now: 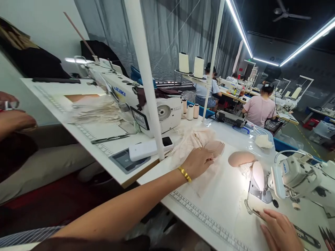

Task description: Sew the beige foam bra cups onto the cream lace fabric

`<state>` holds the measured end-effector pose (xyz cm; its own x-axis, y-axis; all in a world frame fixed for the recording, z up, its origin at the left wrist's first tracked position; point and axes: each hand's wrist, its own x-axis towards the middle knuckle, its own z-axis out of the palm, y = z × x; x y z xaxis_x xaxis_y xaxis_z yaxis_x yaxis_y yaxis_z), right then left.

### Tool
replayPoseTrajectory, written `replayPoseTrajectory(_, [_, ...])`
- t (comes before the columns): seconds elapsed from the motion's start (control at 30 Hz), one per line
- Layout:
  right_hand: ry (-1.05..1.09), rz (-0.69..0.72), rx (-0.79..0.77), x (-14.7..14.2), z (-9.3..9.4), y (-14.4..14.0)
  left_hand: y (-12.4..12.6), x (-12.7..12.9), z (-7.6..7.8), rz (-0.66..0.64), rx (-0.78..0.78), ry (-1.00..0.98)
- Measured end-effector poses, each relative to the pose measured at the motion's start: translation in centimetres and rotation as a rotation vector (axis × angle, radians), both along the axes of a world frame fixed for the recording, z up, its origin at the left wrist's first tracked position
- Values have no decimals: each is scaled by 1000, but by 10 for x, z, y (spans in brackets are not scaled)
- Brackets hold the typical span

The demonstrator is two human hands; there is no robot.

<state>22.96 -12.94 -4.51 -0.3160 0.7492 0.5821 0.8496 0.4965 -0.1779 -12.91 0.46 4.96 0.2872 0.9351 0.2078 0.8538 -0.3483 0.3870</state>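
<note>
My left hand [197, 161], with a gold bracelet on the wrist, reaches out over the white table [225, 198] and rests on a pile of beige lace and padded cup pieces [201, 141], fingers on a tan cup [216, 147]. My right hand [280, 232] lies flat on the table near the front edge, beside a pale fabric piece [258, 174] under the needle of the sewing machine [303, 176]. Another tan cup [240, 158] lies between the two hands.
A second white sewing machine [146, 103] stands on the neighbouring table, with a white box [146, 149] and a white pole [146, 76] in front. A co-worker's hands [13, 118] are at far left. Thread cones [191, 111] and thread snips [306, 237] lie nearby. People sew in the background.
</note>
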Motion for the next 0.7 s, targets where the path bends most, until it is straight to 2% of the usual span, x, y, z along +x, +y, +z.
replayPoseTrajectory(0.1, [289,36,-212,-42,29,1,-24,10,19,-199,-53,-288])
replayPoseTrajectory(0.2, [579,44,-423,-76,52,10,-46,21,36,-465,-348,-608])
replayPoseTrajectory(0.27, [802,181,-620,-91,59,17,-53,29,40,-565,-561,-785])
replayPoseTrajectory(0.3, [933,252,-730,-97,59,20,-55,32,38,-574,-639,-879])
replayPoseTrajectory(0.37, [1168,336,-879,-105,57,22,-55,39,30,-503,-763,-1063])
replayPoseTrajectory(0.43, [1323,320,-911,-108,55,19,-55,46,17,-387,-917,-1180])
replayPoseTrajectory(0.53, [1334,219,-881,-107,53,14,-56,58,-2,-291,-1112,-1232])
replayPoseTrajectory(0.6, [1270,132,-847,-103,53,12,-59,68,-11,-271,-1101,-1289])
replayPoseTrajectory(0.7, [1155,6,-748,-96,51,13,-62,80,-22,-233,-987,-1392])
